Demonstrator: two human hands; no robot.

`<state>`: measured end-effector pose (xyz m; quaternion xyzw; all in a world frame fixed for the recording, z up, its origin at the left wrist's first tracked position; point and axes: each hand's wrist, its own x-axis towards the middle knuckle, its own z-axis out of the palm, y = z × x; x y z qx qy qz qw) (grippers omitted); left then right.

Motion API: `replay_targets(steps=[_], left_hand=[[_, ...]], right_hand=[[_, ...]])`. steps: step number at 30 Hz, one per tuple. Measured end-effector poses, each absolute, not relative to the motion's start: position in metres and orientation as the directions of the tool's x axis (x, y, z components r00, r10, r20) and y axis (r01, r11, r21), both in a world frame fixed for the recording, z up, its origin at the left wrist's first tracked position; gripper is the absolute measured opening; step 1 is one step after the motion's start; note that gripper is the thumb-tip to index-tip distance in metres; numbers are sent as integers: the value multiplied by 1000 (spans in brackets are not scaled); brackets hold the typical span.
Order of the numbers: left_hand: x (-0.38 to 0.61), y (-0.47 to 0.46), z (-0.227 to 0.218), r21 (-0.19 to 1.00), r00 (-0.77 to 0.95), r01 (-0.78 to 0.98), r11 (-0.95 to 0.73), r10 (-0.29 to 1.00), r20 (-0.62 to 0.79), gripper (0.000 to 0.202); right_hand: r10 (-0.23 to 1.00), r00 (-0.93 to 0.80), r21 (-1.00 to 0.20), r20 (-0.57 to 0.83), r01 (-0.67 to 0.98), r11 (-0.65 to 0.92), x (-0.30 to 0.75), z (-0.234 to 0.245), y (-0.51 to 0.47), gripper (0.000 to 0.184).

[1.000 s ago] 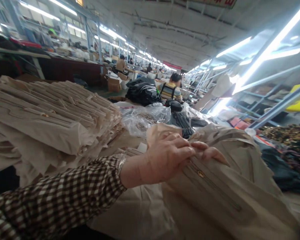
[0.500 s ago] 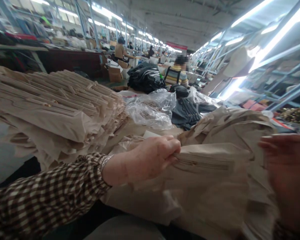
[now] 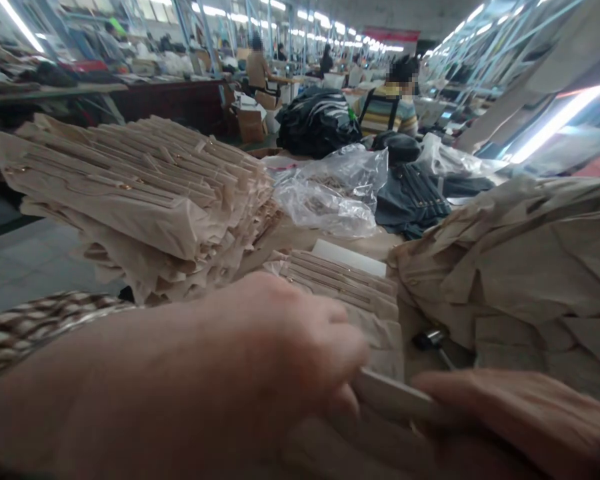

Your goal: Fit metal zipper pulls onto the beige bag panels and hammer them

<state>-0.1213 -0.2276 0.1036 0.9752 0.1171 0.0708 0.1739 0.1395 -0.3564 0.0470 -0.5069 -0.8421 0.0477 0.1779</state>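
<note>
My left hand (image 3: 260, 360) is very close to the camera and blurred, its fingers curled round the edge of a folded beige fabric piece (image 3: 395, 400). My right hand (image 3: 520, 420) comes in from the lower right with its fingers stretched along the same piece. Just beyond lies a small stack of beige zippered pieces (image 3: 345, 287). A tall fanned stack of beige pieces (image 3: 140, 193) fills the left, and a loose heap of beige fabric (image 3: 530, 260) sits on the right.
A clear plastic bag (image 3: 335, 190) and dark garments (image 3: 410, 197) lie behind the stacks. A small dark tool (image 3: 430, 340) rests near the heap. A seated person in a striped top (image 3: 387, 113) works farther back, among rows of tables and strip lights.
The view has dropped and both hands have come much nearer to the camera. The beige piece held up earlier is now low, with my right hand on it.
</note>
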Motion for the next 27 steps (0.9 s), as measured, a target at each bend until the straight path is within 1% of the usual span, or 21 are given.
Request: replay_targets(steps=[1,2,3,4,6,9,11,14,16,17,19,21,22,23,24,26,27], left_hand=[[-117,-215,93,322,959,240,-916,275,69,15],[-112,-201,81,280,953,281,-918,301,32,18],[-105,-187,67,224,941,332,-916,338,-9,23],[-98,-173,51,194,921,390,-900,383,-70,25],[-83,-149,22,185,890,453,-872,428,-157,26],[-66,-128,-13,152,847,522,-839,488,-212,30],[-60,-121,-27,90,795,589,-803,555,-246,36],[-58,-116,-34,9,718,662,-749,632,-292,48],[-62,-116,-31,-22,697,680,-733,655,-292,54],[-64,-118,-28,-41,698,681,-731,665,-268,55],[-65,-127,-21,-98,723,668,-737,675,-148,47],[-61,-141,-19,-137,793,606,-784,608,31,30],[-57,-150,-22,-123,837,547,-828,541,79,23],[-52,-158,-27,-77,880,472,-878,465,96,19],[-47,-167,-34,-11,913,402,-916,400,81,21],[-41,-182,-52,132,947,312,-941,319,35,38],[-41,-187,-61,180,949,307,-934,315,17,48]], right_hand=[[904,-377,-308,201,852,424,139,42,-343,15],[937,-312,-323,155,881,346,139,34,-327,19],[961,-252,-312,114,909,275,141,23,-312,26],[972,-218,-283,91,930,235,143,10,-297,30],[973,-214,-203,81,953,227,149,-23,-273,31],[963,-248,-118,108,958,260,158,-66,-253,27],[964,-239,-98,114,963,250,161,-85,-247,26],[971,-224,-116,77,966,232,162,-95,-242,26],[973,-223,-138,62,963,229,161,-92,-239,25],[973,-221,-148,59,962,228,160,-90,-238,25],[976,-215,-160,44,962,219,157,-84,-237,25],[980,-198,-167,24,966,199,153,-81,-238,26],[982,-188,-167,17,968,188,151,-81,-238,26],[984,-179,-166,11,970,178,149,-81,-239,26],[985,-171,-163,9,972,170,148,-82,-240,26],[989,-150,-150,7,977,149,149,-83,-242,24],[991,-132,-151,6,980,131,152,-82,-243,22]])
